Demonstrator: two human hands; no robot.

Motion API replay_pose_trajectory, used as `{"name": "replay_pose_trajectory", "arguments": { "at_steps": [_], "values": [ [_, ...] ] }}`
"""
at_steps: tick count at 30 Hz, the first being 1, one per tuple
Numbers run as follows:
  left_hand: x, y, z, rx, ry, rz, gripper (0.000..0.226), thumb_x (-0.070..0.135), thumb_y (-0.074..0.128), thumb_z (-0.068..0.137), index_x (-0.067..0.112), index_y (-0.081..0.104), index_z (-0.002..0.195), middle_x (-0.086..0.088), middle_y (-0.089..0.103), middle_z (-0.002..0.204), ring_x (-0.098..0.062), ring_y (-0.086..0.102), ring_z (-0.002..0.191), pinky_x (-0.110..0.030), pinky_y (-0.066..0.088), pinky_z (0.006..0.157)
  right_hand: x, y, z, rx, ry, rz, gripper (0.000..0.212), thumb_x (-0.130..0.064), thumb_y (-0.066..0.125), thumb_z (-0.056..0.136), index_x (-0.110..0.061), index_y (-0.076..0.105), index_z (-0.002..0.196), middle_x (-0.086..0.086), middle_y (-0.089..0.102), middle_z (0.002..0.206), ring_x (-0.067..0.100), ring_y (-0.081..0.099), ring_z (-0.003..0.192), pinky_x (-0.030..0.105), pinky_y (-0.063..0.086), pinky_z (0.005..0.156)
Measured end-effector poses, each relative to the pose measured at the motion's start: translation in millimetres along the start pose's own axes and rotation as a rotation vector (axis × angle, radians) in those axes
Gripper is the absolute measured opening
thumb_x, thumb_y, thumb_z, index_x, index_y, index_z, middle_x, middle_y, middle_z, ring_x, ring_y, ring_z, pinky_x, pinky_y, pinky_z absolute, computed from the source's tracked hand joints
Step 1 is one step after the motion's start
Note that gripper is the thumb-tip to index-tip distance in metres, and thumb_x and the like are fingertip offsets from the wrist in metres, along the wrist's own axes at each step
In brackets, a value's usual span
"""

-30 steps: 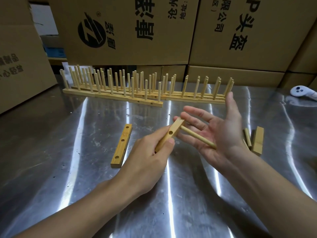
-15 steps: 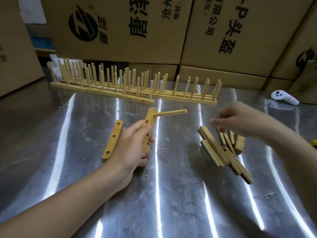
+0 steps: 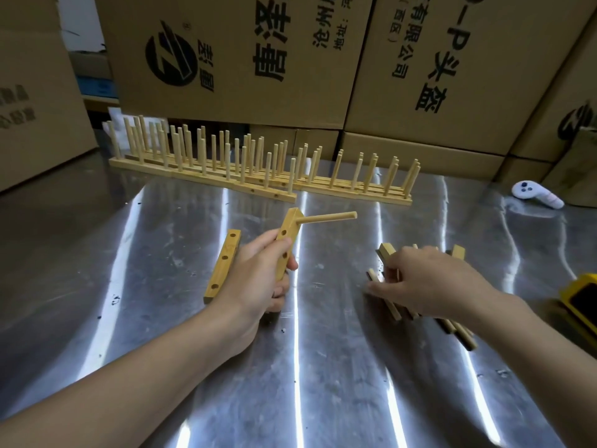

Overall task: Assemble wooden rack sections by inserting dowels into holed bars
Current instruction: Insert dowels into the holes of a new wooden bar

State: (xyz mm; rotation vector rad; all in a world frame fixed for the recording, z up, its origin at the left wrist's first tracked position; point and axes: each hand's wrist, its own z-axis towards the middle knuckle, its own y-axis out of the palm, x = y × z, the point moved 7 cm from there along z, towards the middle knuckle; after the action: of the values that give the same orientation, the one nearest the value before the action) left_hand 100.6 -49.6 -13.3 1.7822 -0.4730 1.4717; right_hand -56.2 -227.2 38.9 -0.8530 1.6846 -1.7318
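A polished steel bench (image 3: 97, 260) fills the lower part of the frame, streaked with bright reflections and dotted with dark specks. Large cardboard boxes (image 3: 232, 59) printed with black characters and a round logo are stacked along its far edge. In front of the boxes, across the upper middle of the frame, stands a long row of finished rack sections (image 3: 181, 172), their many dowels pointing up from flat wooden rails.

Just left of centre, the left hand (image 3: 258, 282) is wrapped around the lower half of a holed bar (image 3: 288, 226), thumb across its face, holding it nearly upright above the bench. Two open holes show on the bar near the thumb. One dowel (image 3: 329, 217) sits in the top hole and sticks out sideways toward the right of the frame. Just left of this hand, a second bar (image 3: 225, 261) with three holes lies flat on the bench.

Right of centre, the right hand (image 3: 429, 282) is palm down on a pile of loose dowels and bars (image 3: 463, 336), fingers bent over the wood. Its fingertips are hidden, so I cannot tell whether it is gripping a piece or only touching the pile.

A white controller (image 3: 533, 195) lies on the bench at the upper right, and a yellow and black object (image 3: 581, 302) is cut off by the right edge.
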Motion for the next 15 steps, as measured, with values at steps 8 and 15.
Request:
{"name": "replay_pose_trajectory", "arguments": {
  "at_steps": [8, 15],
  "values": [
    [0.3, -2.1, 2.6, -0.007, -0.059, -0.099, 0.016, 0.021, 0.049, 0.111, 0.013, 0.062, 0.106, -0.002, 0.056, 0.076, -0.010, 0.035, 0.046, -0.019, 0.025, 0.036, -28.9, -9.3, 5.3, -0.018, -0.074, 0.538, 0.034, -0.037, 0.064, 0.094, -0.012, 0.074, 0.072, 0.001, 0.074, 0.066, 0.020, 0.070, 0.061, 0.038, 0.057, 0.064],
    [-1.1, -4.0, 6.3, 0.029, -0.157, -0.259, 0.024, 0.030, 0.051, 0.109, 0.014, 0.061, 0.124, 0.001, 0.056, 0.073, -0.009, 0.036, 0.045, -0.019, 0.027, 0.035, -71.1, -42.4, 6.2, 0.269, -0.262, 1.154, 0.011, -0.027, 0.056, 0.085, -0.016, 0.059, 0.088, 0.008, 0.076, 0.074, 0.024, 0.075, 0.067, 0.021, 0.048, 0.051]
  ]
}}
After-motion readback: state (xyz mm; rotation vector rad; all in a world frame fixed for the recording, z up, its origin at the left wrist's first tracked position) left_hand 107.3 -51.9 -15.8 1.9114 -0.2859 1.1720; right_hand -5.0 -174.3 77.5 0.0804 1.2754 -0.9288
